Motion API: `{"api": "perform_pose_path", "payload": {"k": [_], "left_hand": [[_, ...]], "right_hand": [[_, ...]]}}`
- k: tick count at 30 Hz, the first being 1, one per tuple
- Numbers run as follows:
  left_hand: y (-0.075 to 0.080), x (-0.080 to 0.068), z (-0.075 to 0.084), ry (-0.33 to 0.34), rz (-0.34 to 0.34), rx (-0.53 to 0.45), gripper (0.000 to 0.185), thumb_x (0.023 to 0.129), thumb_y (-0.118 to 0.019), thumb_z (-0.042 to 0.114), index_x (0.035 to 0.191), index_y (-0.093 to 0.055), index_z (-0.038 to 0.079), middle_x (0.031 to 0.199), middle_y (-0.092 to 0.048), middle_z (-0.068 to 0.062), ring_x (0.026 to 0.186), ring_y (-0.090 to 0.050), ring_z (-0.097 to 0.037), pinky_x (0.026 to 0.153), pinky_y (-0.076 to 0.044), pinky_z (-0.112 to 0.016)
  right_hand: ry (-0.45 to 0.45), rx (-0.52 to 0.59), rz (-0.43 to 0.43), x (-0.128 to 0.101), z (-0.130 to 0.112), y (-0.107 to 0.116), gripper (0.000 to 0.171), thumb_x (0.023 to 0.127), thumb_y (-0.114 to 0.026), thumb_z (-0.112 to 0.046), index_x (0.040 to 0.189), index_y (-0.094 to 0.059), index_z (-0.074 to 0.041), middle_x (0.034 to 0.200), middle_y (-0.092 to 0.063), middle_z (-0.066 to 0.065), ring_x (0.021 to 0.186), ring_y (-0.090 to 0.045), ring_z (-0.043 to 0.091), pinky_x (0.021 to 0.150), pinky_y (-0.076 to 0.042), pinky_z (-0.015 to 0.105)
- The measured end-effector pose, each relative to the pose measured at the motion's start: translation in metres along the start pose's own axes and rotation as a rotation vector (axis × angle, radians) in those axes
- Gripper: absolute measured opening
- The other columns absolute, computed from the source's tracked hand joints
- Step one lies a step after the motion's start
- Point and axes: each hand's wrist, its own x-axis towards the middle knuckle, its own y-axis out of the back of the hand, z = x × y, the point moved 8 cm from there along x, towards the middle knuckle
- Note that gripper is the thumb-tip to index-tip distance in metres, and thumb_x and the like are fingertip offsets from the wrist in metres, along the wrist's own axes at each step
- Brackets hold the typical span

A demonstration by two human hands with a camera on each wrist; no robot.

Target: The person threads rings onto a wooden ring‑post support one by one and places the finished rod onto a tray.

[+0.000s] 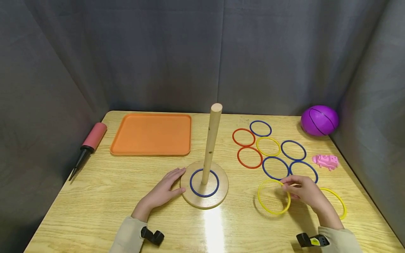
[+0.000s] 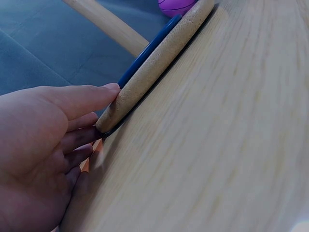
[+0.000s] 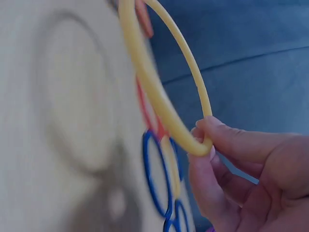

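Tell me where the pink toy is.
In the head view, the pink toy lies near the table's right edge, below the purple ball and right of the blue rings.

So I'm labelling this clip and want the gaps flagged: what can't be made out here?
- Right yellow ring: head view, part hidden behind the right hand.
- Peg top: left wrist view, cut off by the frame edge.
- Table: right wrist view, blurred.
- Pink toy: head view, too small to identify.
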Motion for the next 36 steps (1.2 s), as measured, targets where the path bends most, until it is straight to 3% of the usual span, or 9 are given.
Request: {"api": "perform_pose_path", "payload": {"k": [6,9,14,18,25,36], "left_hand": [[-0.001,0.0,-0.001,0.009,0.003,-0.009,0.07,0.094,-0.064,0.033,0.152,-0.032,0.012,0.159,-0.027,-0.013,0.15,-0.017,-0.034,0.118,-0.02,-0.061],[-0.001,0.0,-0.001,0.008,0.001,-0.009,0.07,0.094,-0.064,0.032,0.153,-0.032,0.012,0.16,-0.027,-0.013,0.15,-0.017,-0.034,0.118,-0.02,-0.061],[-0.001,0.0,0.001,0.002,0.001,-0.001,0.07,0.094,-0.064,0.031,0.152,-0.032,0.011,0.159,-0.028,-0.013,0.15,-0.017,-0.035,0.118,-0.02,-0.061],[0.0,0.0,0.001,0.0,0.004,0.007,0.069,0.094,-0.064,0.031,0.152,-0.032,0.011,0.159,-0.028,-0.013,0.15,-0.017,-0.035,0.118,-0.02,-0.061],[0.0,0.0,0.002,-0.001,0.0,0.008,0.069,0.094,-0.063,0.031,0.152,-0.032,0.011,0.159,-0.028,-0.013,0.15,-0.017,-0.035,0.118,-0.02,-0.061],[0.001,-0.001,0.002,-0.008,0.006,0.007,0.069,0.094,-0.064,0.031,0.152,-0.032,0.011,0.159,-0.029,-0.013,0.15,-0.018,-0.035,0.118,-0.02,-0.06]], "right_hand": [[0.073,0.11,0.008,0.002,-0.035,0.001,0.036,0.093,-0.064,-0.012,0.117,-0.058,0.015,0.09,-0.065,-0.015,0.08,-0.061,-0.003,0.068,-0.059,0.027],[0.103,0.141,0.027,0.002,-0.056,0.004,0.03,0.093,-0.065,-0.013,0.113,-0.063,0.009,0.087,-0.064,-0.022,0.08,-0.062,-0.002,0.068,-0.059,0.026],[0.193,0.209,0.062,0.0,-0.095,0.008,0.012,0.092,-0.065,-0.01,0.103,-0.07,-0.013,0.087,-0.066,-0.019,0.078,-0.063,-0.001,0.065,-0.059,0.025],[0.3,0.316,0.077,-0.004,-0.131,0.009,0.02,0.091,-0.064,-0.003,0.099,-0.071,-0.02,0.087,-0.067,-0.015,0.075,-0.063,0.001,0.062,-0.058,0.023],[0.465,0.611,0.022,-0.011,-0.188,0.005,0.027,0.091,-0.058,0.009,0.099,-0.072,-0.012,0.091,-0.071,-0.005,0.077,-0.067,0.006,0.063,-0.059,0.022],[0.455,0.867,0.122,-0.005,-0.243,-0.001,0.025,0.091,-0.059,0.007,0.094,-0.073,-0.013,0.083,-0.068,-0.002,0.073,-0.062,0.007,0.056,-0.056,0.019]]}}
